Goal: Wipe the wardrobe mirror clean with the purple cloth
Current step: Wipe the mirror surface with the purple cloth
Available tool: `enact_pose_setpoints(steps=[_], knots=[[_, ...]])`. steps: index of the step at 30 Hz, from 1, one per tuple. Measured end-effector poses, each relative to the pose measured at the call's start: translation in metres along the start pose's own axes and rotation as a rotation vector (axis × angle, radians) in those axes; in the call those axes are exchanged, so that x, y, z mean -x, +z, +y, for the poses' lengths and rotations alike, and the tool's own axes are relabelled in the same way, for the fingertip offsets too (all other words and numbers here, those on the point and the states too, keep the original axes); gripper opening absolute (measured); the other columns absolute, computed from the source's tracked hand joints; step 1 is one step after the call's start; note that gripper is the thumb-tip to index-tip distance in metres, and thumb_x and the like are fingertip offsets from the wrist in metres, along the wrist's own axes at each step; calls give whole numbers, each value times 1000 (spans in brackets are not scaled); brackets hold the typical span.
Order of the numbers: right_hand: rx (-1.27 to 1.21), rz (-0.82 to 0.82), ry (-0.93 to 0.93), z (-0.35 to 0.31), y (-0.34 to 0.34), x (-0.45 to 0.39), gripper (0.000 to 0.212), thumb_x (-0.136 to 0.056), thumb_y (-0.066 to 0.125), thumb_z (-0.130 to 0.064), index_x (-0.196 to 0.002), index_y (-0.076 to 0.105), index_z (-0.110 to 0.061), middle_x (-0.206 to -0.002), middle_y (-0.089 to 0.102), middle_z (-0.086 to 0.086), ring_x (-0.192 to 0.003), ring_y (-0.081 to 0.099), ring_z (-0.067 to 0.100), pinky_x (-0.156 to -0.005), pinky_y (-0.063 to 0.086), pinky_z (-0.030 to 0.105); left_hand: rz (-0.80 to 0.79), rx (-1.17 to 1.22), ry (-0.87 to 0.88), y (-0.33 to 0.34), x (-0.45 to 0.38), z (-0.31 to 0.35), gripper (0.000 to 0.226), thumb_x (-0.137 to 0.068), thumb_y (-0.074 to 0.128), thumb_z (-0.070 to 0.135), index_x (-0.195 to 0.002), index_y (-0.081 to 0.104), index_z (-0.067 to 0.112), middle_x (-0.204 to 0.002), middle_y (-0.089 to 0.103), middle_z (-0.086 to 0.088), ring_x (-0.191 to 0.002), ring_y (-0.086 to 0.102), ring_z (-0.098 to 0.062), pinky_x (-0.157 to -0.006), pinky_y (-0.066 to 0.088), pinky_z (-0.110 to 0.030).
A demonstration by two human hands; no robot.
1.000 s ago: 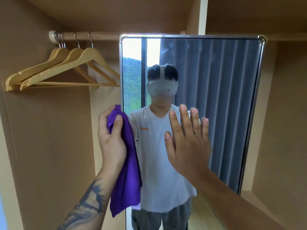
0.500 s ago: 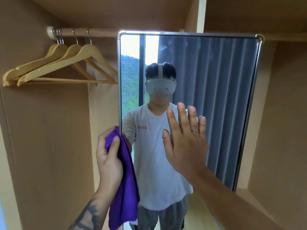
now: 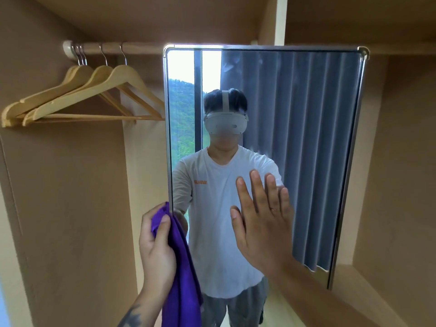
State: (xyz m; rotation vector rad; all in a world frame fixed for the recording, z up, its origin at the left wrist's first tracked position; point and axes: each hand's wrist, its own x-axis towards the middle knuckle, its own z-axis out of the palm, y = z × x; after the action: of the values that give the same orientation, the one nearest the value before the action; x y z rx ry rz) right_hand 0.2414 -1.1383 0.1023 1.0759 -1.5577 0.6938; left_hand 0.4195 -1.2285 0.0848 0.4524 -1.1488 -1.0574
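The wardrobe mirror (image 3: 306, 138) has a silver frame and stands upright in the middle of the wardrobe. My left hand (image 3: 157, 249) grips the purple cloth (image 3: 181, 267) against the mirror's lower left edge, and the cloth hangs down below the hand. My right hand (image 3: 264, 223) presses flat on the glass with straight, spread fingers, to the right of the cloth. The mirror reflects a person in a white shirt, a grey curtain and a window. Faint smears show on the upper glass.
Several wooden hangers (image 3: 89, 97) hang from a rail (image 3: 113, 48) at the upper left, beside the mirror's frame. Brown wardrobe panels (image 3: 70, 208) close in on the left, and a recessed shelf (image 3: 354, 286) lies at the lower right.
My left hand has slid the purple cloth down along the mirror's left edge. My right hand stays flat on the glass, and the view has tilted upward a little.
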Motion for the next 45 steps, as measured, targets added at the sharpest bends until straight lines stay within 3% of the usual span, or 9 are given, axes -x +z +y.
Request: enact_pose_setpoints(steps=[8, 13, 19, 23, 27, 33, 38, 41, 45], knots=[[-27, 3, 28, -3, 2, 2, 64, -104, 49, -39, -164, 35, -21, -174, 23, 8, -162, 16, 34, -130, 15, 57, -26, 39, 244, 32, -57, 50, 23, -101, 56, 22, -121, 65, 28, -116, 69, 16, -114, 63, -8, -102, 45, -20], [-36, -7, 24, -3, 2, 3, 64, -105, 46, -39, -164, 32, -21, -174, 21, 9, -163, 13, 34, -130, 14, 58, -17, -16, 162, 12, -25, 12, 32, -100, 55, 28, -131, 63, 26, -131, 68, 8, -126, 62, -15, -111, 45, -28], [-46, -3, 33, -5, 4, 3, 64, -106, 43, -39, -165, 26, -22, -175, 18, 8, -163, 11, 34, -130, 13, 59, 23, -24, 34, -5, 6, -10, 26, -94, 56, 31, -117, 67, 36, -116, 72, 13, -119, 65, -19, -106, 48, -28], [-50, -6, 30, -4, 5, 3, 65, -106, 44, -39, -165, 25, -22, -175, 17, 8, -163, 10, 34, -130, 12, 59, -19, -34, 144, 15, -36, 32, 22, -96, 59, 32, -117, 66, 37, -118, 71, 4, -118, 66, -27, -109, 48, -55], [-67, -1, 28, -4, 5, 4, 66, -106, 46, -38, -166, 24, -22, -175, 16, 9, -163, 10, 35, -129, 14, 61, -35, 68, 62, 24, -61, 48, 21, -93, 65, 38, -114, 67, 40, -122, 70, -11, -121, 65, -40, -105, 45, -73], [-72, -36, 62, -8, 1, 5, 64, -107, 42, -38, -166, 25, -22, -175, 15, 8, -163, 10, 34, -128, 17, 64, 22, -14, -38, -1, -3, 2, 19, -102, 58, 29, -116, 68, 36, -114, 73, 3, -113, 68, -21, -111, 48, -51], [-90, -50, 82, -11, -1, 6, 63, -107, 39, -38, -166, 23, -22, -175, 12, 6, -163, 8, 33, -128, 17, 64, 13, -40, -126, -7, 11, 8, 19, -106, 53, 11, -103, 69, 22, -87, 73, 13, -88, 67, -9, -88, 51, -26], [-88, -55, 78, -11, -2, 7, 64, -107, 39, -38, -166, 20, -23, -175, 11, 6, -164, 4, 32, -129, 15, 63, 1, -1, -57, 5, -18, 31, 12, -103, 59, 21, -104, 70, 24, -95, 73, 5, -97, 69, -20, -96, 52, -41], [-71, -58, 61, -8, -4, 8, 65, -107, 41, -41, -166, 19, -23, -175, 12, 6, -164, 4, 31, -129, 16, 62, 14, 33, 84, 21, -38, 55, 15, -104, 56, 21, -104, 69, 29, -96, 71, 13, -95, 65, -10, -93, 48, -29]])
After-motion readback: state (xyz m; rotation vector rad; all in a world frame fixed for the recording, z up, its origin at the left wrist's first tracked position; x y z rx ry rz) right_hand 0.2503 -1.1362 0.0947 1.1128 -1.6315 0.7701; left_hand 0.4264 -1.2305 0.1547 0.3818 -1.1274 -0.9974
